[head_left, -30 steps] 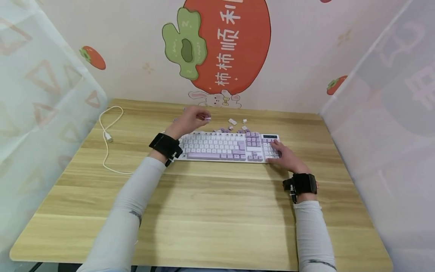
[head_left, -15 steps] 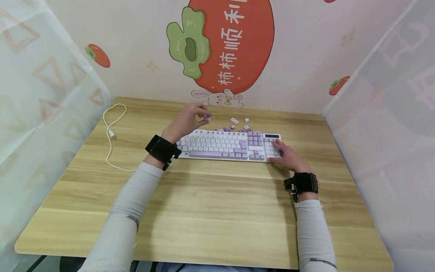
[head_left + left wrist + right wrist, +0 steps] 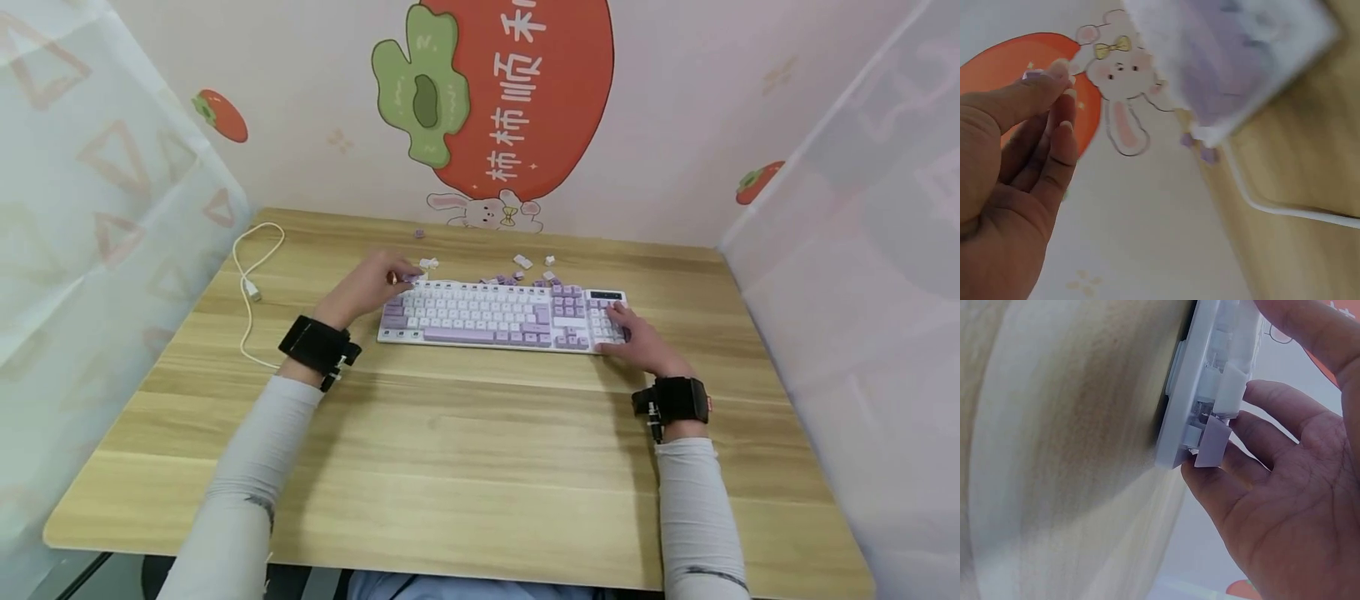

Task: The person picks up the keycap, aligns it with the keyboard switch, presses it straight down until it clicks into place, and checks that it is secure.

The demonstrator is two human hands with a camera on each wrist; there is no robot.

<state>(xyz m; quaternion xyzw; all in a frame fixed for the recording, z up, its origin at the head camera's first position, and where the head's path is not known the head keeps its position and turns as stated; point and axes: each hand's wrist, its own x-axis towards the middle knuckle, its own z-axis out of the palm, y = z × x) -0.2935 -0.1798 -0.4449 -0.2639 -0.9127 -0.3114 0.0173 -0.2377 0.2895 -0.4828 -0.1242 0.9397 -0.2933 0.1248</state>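
A white and lilac keyboard (image 3: 459,335) lies across the table, its far left corner hidden by my left hand. With thumb and fingertips, my left hand (image 3: 363,287) pinches a small purple keycap (image 3: 1032,74) just above that corner. My right hand (image 3: 642,343) grips the keyboard's right end, thumb at the near edge and fingers over the number keys. In the right wrist view the fingers meet the keyboard's side (image 3: 1192,394) by a lilac key (image 3: 1213,442). Behind the keyboard lie several loose purple keycaps (image 3: 510,279) and white keycaps (image 3: 522,262).
A white cable (image 3: 246,321) with a USB plug (image 3: 252,290) loops over the left of the wooden table (image 3: 480,467). One purple keycap (image 3: 419,233) sits near the back edge. The patterned wall (image 3: 300,167) rises behind, with pale side sheets.
My left hand, pinching the keycap, has moved left and down toward the keyboard's far left corner, uncovering white keycaps behind it. The right hand stays on the keyboard's right end.
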